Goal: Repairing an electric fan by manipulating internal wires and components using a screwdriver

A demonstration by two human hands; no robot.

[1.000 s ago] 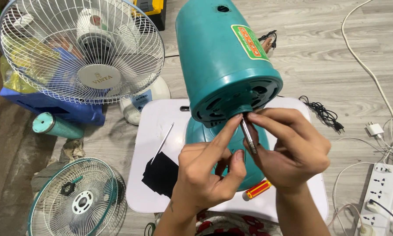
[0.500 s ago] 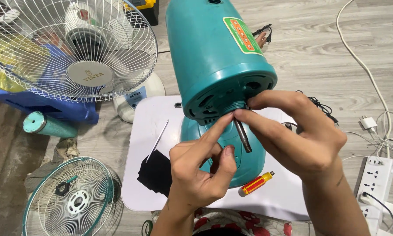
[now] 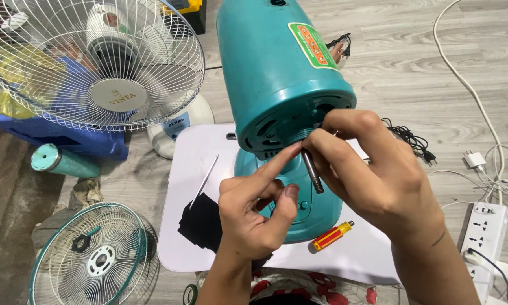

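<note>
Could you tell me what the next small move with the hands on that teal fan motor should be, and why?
Probably a small steadying pinch: the right hand already has its fingertips around the base of the metal shaft where it leaves the teal motor housing, while the left hand only reaches its forefinger toward that spot. Bringing that finger onto the shaft base would likely help.

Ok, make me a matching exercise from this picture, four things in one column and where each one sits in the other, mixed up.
Things:
1. motor shaft
2. screwdriver
3. power strip
4. teal grille

Places:
A. on the floor, lower left
B. between the right hand's fingers
C. on the white board, right of the teal fan base
D. on the floor, far right

Pairs: 1-B, 2-C, 3-D, 4-A
</note>
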